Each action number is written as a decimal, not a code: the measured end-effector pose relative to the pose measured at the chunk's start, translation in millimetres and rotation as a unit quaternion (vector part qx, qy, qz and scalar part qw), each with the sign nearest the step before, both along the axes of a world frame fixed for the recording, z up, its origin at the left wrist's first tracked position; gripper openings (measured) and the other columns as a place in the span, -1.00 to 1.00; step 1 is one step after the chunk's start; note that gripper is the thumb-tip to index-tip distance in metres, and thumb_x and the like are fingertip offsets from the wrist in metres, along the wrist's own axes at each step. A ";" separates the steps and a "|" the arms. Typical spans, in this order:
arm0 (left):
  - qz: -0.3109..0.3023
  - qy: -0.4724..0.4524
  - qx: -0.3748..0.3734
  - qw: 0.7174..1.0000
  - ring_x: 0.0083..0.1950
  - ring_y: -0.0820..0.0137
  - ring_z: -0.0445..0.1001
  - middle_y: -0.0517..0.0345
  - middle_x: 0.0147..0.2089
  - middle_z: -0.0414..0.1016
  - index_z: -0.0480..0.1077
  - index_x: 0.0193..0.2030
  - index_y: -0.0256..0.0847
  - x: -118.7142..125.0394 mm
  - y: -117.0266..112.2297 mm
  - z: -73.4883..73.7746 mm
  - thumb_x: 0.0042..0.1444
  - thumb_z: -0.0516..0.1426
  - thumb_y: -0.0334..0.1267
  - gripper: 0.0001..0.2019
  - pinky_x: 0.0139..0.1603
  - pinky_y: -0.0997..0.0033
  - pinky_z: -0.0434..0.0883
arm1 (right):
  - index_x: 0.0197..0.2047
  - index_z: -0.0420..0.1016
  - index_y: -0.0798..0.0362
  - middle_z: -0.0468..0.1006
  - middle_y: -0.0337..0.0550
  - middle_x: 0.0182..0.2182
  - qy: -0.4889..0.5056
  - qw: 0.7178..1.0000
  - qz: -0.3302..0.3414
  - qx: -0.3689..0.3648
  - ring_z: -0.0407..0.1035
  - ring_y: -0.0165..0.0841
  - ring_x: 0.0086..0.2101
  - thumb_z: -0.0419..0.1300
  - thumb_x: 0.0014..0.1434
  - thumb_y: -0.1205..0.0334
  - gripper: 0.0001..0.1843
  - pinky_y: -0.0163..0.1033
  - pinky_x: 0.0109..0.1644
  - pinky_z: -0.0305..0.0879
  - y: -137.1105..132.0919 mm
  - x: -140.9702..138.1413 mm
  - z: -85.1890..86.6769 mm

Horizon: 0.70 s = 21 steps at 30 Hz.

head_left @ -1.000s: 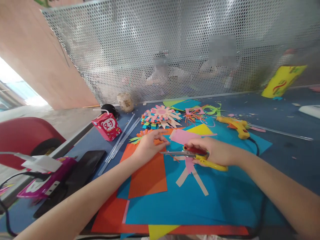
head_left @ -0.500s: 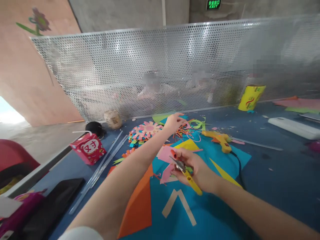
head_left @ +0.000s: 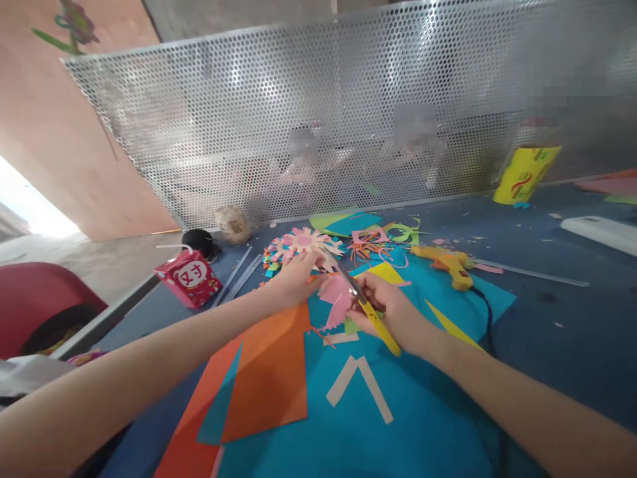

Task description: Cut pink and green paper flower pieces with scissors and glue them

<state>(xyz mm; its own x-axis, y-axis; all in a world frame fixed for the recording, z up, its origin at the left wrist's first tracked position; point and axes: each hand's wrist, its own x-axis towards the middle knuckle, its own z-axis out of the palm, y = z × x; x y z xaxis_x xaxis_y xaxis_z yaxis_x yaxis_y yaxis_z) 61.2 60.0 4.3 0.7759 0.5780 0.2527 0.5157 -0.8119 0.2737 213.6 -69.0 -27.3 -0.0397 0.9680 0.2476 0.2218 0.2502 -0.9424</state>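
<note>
Right hand (head_left: pixel 393 309): grip closed round yellow-handled scissors (head_left: pixel 377 324), pointing toward layered paper flower (head_left: pixel 303 240) on worktop (head_left: pixel 552 325). Left hand (head_left: pixel 294 279) at flower's near side; can't tell whether grip holds anything. Flower's fringing looks done; pale strips (head_left: pixel 375 390) cut; orange sheet (head_left: pixel 273 378) seemingly left unfringed.

A hand had room over the near blue paper (head_left: pixel 428 425); beyond, the left hand (head_left: pixel 293 280), scissors (head_left: pixel 381 328) and right hand (head_left: pixel 395 311) blocked the way, with the glue gun (head_left: pixel 450 264) rightward and the metal screen (head_left: pixel 239 133) behind.
</note>
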 end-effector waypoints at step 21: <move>-0.201 0.060 0.134 0.968 0.08 0.20 0.44 -0.02 -0.02 0.56 -0.45 0.35 -0.16 -63.1 -67.0 -16.3 0.26 -0.05 -0.30 -0.33 0.17 -0.06 0.08 | -0.40 0.09 -0.05 0.28 -0.45 -0.57 0.067 0.995 -0.058 -0.038 0.28 -0.47 -0.66 0.30 -0.17 0.01 -0.56 -0.31 -0.58 0.23 10.4 4.4 -2.4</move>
